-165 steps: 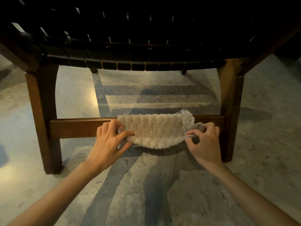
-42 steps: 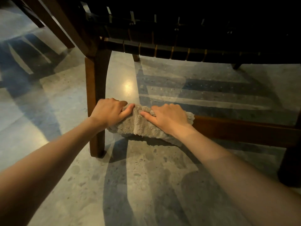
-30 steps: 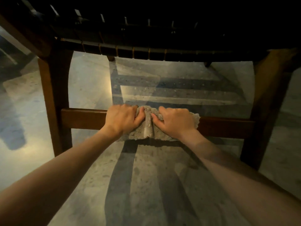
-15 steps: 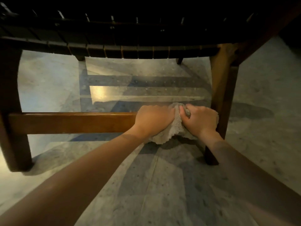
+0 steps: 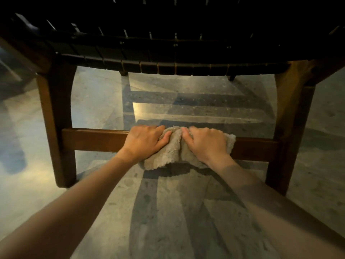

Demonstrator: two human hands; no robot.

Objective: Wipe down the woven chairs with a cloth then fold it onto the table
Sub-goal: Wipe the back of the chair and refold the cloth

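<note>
I judge the beige, fluffy knitted cloth (image 5: 174, 148) to be light and very soft. It has no stiffness: it bunches into folds under the fingers and its loose lower edge hangs free. It is not fragile, and its rough pile should not slip much on wood, but it may pull out of the grip if only 1 corner is held. For wiping, I think the best hold is the present one, with the cloth wrapped over the bar and 1 palm on each end. For folding, I would take it by 2 corners of 1 edge, so that it hangs flat.

The cloth lies draped over the brown wooden lower rail (image 5: 93, 139) of the dark wooden chair with a black woven strap seat (image 5: 168, 53). It sits a little right of the rail's middle, low above the grey speckled stone floor (image 5: 168, 212).

Both hands are on it, side by side. The left hand (image 5: 143, 142) covers its left end, with fingers curled over the top of the rail and the thumb pressing into the pile. The right hand (image 5: 206, 144) grips the right end in the same manner. Between the 2 thumbs the cloth rises in a small ridge. A small piece sticks out past the right hand, and the lower edge shows below both wrists. I see no table in this view.
</note>
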